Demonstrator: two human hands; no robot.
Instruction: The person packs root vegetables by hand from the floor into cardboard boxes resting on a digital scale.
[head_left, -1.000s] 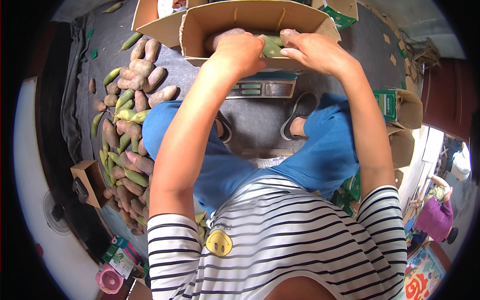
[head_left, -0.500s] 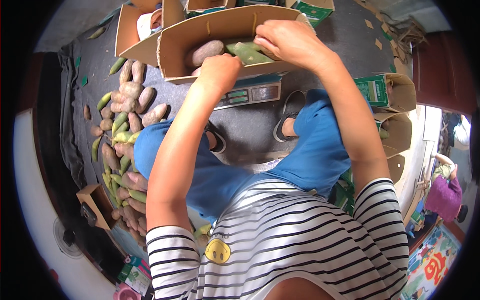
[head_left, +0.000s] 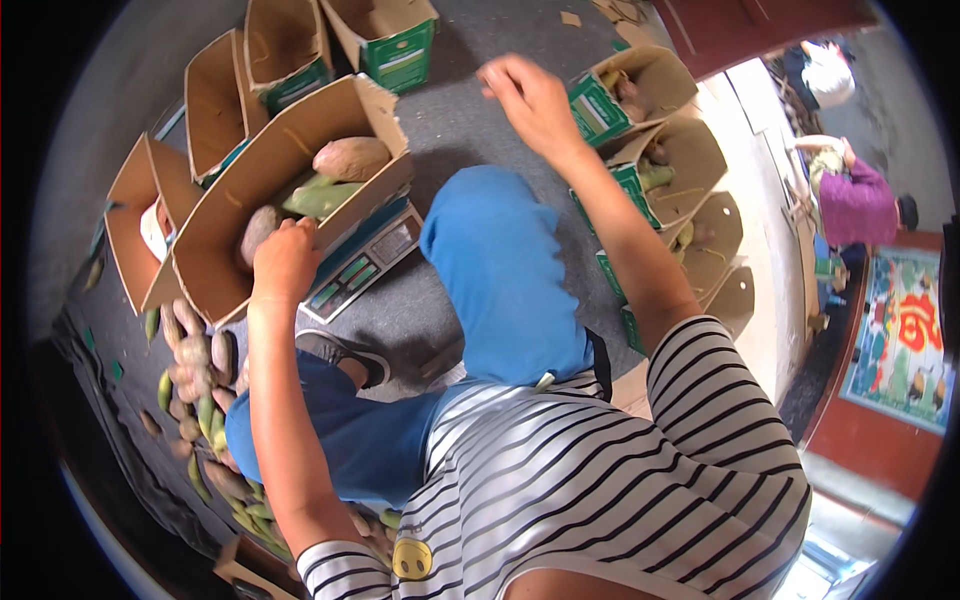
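An open cardboard box (head_left: 225,205) rests on a flat scale (head_left: 365,265) with a display panel. Inside lie brownish-pink, sweet-potato-like tubers (head_left: 352,158) and long green vegetables (head_left: 322,200). My left hand (head_left: 285,262) is closed on the box's near edge, beside a tuber at its left end; its fingertips are partly hidden. Off to the right of this box, my right hand (head_left: 530,105) is raised above the floor with loosely bent fingers. Nothing shows in it.
More open boxes stand beyond (head_left: 385,55) and at the right (head_left: 680,165), some with produce in them. Loose tubers and green vegetables (head_left: 195,350) lie in a heap on the dark floor at left. At far right, a person in purple (head_left: 858,207) bends over.
My right hand has left the box and swung right. My view and body have turned to the right, so the box appears further left. A tuber now shows at the box's right end.
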